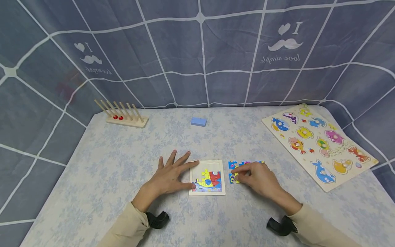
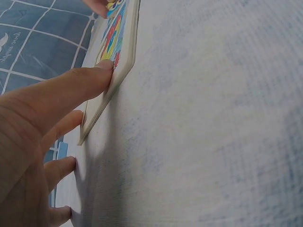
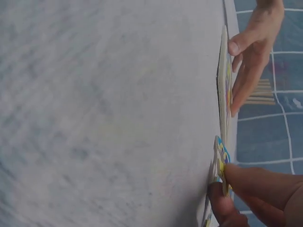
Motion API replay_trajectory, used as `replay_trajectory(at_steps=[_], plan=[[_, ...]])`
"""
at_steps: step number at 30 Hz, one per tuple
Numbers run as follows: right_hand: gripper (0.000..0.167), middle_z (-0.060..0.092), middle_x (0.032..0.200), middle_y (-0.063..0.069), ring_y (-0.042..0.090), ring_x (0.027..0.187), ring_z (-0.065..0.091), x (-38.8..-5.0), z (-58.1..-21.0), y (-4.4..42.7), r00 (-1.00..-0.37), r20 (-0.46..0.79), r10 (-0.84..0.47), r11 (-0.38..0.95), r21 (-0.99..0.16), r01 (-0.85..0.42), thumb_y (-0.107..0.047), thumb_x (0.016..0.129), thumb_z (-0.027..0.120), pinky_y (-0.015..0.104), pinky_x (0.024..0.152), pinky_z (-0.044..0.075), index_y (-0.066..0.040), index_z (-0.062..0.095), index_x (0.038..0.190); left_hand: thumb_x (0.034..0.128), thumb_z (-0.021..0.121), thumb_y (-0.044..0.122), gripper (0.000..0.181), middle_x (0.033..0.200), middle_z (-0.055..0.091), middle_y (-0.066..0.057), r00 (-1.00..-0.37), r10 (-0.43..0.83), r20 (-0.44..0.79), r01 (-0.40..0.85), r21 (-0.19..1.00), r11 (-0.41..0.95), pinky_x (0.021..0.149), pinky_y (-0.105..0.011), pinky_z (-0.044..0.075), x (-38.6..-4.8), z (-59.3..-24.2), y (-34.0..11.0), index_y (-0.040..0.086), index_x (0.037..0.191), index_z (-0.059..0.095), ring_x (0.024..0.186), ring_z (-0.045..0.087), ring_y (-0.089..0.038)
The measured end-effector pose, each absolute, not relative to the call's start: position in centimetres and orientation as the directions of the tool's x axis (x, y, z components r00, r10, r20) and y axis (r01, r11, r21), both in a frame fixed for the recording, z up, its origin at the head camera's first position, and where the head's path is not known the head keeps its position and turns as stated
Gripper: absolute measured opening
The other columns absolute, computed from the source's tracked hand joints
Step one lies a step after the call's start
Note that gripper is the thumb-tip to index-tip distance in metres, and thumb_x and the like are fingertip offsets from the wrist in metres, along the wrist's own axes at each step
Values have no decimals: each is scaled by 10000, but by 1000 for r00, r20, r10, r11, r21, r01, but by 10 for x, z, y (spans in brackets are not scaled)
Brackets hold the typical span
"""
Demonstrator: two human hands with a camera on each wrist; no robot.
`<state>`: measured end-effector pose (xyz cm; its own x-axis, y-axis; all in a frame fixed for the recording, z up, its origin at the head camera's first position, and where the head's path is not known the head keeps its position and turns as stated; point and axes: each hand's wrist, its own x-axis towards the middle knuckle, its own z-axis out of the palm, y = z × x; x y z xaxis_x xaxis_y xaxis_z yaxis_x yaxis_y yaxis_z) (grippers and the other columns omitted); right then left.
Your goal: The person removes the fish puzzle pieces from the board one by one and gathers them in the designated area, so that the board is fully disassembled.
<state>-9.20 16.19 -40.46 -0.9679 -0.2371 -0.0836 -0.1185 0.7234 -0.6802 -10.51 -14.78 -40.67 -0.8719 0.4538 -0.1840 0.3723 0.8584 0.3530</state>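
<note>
L hand (image 1: 169,176), fingers apart, touches puzzle tray (image 1: 208,193); R hand (image 1: 260,180) pinches piece (image 3: 221,151). Tray approx. sq. to tabletop (image 1: 92,171) far edge; piece's axis unclear.

Left hand (image 1: 168,176) lies palm down with fingers (image 1: 182,159) spread; right hand (image 1: 260,180) pinches with thumb (image 1: 243,178) and forefinger (image 1: 242,168), both forearms (image 1: 126,223) angled inward.

Puzzle tray (image 1: 213,166): wood, smooth, matt. Puzzle pieces (image 1: 215,178): printed faces, wood-like edges. Peg rack (image 1: 139,122): bare wood; beads (image 1: 121,118) glossy. Wrist mounts (image 1: 158,220): smooth, plastic-looking. Sleeves (image 1: 126,226): matt cloth. Curtain (image 1: 228,37): creased fabric, soft sheen. Counter (image 1: 108,178): matt.
</note>
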Motion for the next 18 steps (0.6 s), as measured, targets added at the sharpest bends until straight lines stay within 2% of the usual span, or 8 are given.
replay_trajectory(at_steps=[6, 11, 18], plan=[[146, 611, 717, -159, 69, 608, 481, -90, -402, 159, -979, -42, -199, 799, -586, -137, -197, 787, 781, 291, 457, 337, -258, 803, 918, 808, 703, 611, 747, 1620, 237, -10, -872, 455, -184, 373, 353, 858, 1047, -775, 30, -105, -407, -148, 374, 1473, 461, 1479, 45, -434], [111, 588, 677, -154, 54, 614, 507, -89, -401, 156, -986, -15, -169, 834, -535, -135, -261, 754, 815, 297, 484, 382, -233, 776, 853, 806, 706, 609, 746, 1620, 240, -12, -872, 457, -178, 373, 364, 854, 1044, -777, 26, -105, -407, -149, 365, 1470, 468, 1479, 46, -435], [104, 558, 635, -147, 60, 574, 501, -89, -400, 153, -991, -16, -132, 865, -491, -108, -271, 732, 819, 300, 475, 381, -228, 734, 772, 807, 703, 612, 748, 1623, 230, -4, -870, 459, -181, 377, 357, 855, 1049, -772, 25, -105, -406, -149, 372, 1473, 461, 1481, 41, -427]])
